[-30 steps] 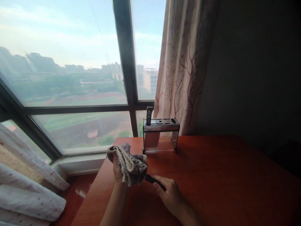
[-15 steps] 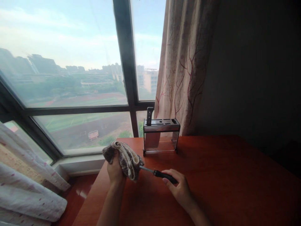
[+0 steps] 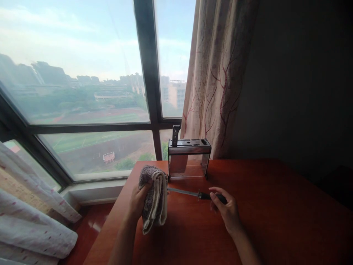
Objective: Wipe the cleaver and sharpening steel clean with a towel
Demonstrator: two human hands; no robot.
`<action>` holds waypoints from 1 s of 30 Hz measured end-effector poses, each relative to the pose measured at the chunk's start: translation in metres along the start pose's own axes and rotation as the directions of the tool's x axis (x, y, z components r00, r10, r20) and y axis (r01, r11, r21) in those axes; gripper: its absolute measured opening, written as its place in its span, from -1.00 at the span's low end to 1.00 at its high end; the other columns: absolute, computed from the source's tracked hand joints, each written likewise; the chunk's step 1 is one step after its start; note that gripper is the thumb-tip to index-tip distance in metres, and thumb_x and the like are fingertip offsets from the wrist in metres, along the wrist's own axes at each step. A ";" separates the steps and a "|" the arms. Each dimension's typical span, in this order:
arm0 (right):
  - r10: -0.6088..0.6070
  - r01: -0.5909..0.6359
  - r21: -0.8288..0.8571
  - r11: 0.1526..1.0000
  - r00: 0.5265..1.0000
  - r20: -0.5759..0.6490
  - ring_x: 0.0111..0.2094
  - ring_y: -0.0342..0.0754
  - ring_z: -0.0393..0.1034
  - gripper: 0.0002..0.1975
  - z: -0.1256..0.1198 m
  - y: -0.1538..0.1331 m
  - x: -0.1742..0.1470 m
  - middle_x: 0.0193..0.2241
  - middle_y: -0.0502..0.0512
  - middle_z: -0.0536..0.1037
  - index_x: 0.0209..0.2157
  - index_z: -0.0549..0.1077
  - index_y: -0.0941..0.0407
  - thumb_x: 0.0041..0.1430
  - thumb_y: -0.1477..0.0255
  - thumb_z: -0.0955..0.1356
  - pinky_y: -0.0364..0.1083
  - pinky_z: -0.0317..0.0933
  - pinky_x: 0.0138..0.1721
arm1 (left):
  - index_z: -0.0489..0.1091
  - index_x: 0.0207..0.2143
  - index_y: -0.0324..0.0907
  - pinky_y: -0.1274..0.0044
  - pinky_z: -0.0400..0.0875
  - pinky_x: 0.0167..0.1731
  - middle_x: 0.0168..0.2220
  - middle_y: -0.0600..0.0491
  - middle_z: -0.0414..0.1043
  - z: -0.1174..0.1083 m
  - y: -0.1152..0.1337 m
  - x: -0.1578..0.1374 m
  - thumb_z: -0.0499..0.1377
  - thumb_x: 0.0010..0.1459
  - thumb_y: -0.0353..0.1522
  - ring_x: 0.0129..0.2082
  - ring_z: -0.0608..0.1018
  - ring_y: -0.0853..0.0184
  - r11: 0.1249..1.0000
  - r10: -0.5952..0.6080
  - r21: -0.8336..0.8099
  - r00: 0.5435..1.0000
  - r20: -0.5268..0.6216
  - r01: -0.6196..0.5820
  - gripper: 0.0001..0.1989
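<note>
A folded grey-brown towel (image 3: 154,198) with pale edges is gripped in my left hand (image 3: 140,200), thumb across its near side. The grey rod of a sharpening steel (image 3: 183,191) runs out of the towel's right side, its far end hidden behind or within the folds. My right hand (image 3: 226,209) has its fingers closed around the black handle of that steel, at the right. Just beyond both hands, a clear-sided knife block (image 3: 190,149) stands upright on the table. One knife (image 3: 175,135) sits in its leftmost slot, dark handle up, blade visible through the clear wall.
The reddish-brown wooden table (image 3: 261,206) has its left edge close to my left forearm. Behind it are a large window (image 3: 82,127) and a hanging patterned curtain (image 3: 217,73). Another curtain (image 3: 35,224) bulges at the lower left, over the floor.
My right hand and the steel's handle have moved right, showing more of the rod. My left hand has turned the towel more upright and shifted it slightly right.
</note>
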State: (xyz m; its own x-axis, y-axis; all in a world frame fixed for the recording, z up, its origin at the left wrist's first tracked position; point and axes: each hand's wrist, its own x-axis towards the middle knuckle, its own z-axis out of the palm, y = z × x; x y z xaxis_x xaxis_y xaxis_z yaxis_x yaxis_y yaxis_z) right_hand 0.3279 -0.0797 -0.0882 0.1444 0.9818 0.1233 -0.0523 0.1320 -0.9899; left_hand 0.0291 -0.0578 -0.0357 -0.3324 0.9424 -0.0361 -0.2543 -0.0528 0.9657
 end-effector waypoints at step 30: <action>0.083 -0.079 0.047 0.996 0.991 -0.101 -0.64 -0.16 0.21 -0.64 0.000 0.009 0.007 -0.67 -0.09 0.35 -0.28 0.46 0.12 0.10 0.10 0.36 -0.21 0.09 -0.63 | 0.48 -0.41 -0.29 0.48 0.41 -0.62 -0.56 0.01 0.52 0.008 -0.003 -0.004 0.38 -0.21 -0.16 -0.60 0.53 0.21 0.998 -0.019 -0.066 0.998 0.062 0.023 -0.61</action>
State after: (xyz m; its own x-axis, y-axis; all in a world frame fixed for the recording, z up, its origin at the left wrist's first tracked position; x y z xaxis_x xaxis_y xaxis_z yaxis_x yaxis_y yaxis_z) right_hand 0.3284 -0.0719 -0.0966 0.2390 0.9705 0.0325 -0.1102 0.0604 -0.9921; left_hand 0.0385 -0.0588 -0.0368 -0.2709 0.9619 -0.0380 -0.3210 -0.0530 0.9456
